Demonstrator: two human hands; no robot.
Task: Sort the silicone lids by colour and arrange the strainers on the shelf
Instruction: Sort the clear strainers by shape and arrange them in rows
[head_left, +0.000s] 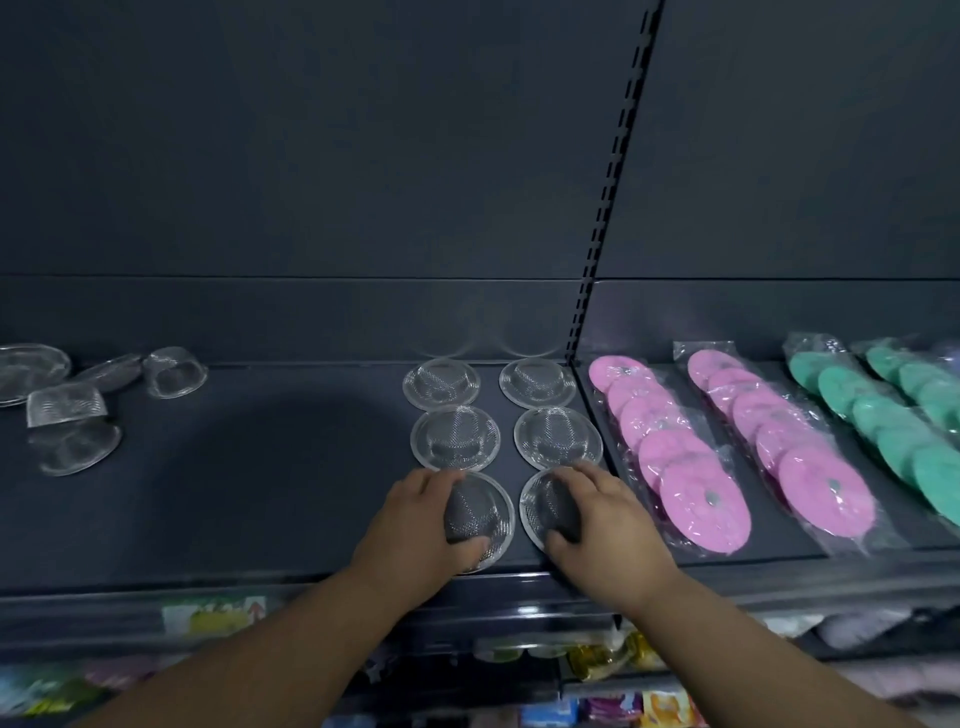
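Observation:
Round metal mesh strainers lie dome up in two columns on the dark shelf (291, 467). My left hand (415, 525) grips the front strainer of the left column (480, 512), fingers and thumb curled round its dome. My right hand (602, 525) grips the front strainer of the right column (540, 506) the same way. Behind them sit two strainers in the middle row (455, 437) (557, 434) and two at the back (441, 382) (537, 381). Pink silicone lids (670, 441) in clear bags lie to the right, with green lids (883, 415) beyond.
Several loose strainers (72, 410) lie scattered at the shelf's far left. A slotted upright (613, 171) divides the shelf bays. A second pink lid pack (795, 441) lies between the first pack and the green ones. Packaged goods (213, 616) fill the lower shelves.

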